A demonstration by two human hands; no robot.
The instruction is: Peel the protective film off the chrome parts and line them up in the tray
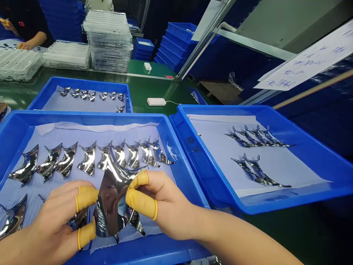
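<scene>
Between both hands I hold a shiny chrome trim piece (113, 200), curved and pointed, with script lettering near its lower left edge. My left hand (64, 221) grips its left side between thumb and finger. On the right edge, my right hand (157, 200) pinches it with thumb and forefinger. Yellow finger cots cover the gripping fingertips of both hands. Below lies a blue tray (190, 191) lined with white sheeting, where similar chrome pieces (88, 158) sit in rows. Some pieces in the nearer row are partly hidden behind my hands.
A second blue tray (311, 147) at right holds several chrome pieces, and another blue tray (91, 81) stands behind. Stacked clear plastic trays (109, 40) rise at the back. A metal frame post (204, 40) slants upward. A co-worker's arm (37, 38) shows at far left.
</scene>
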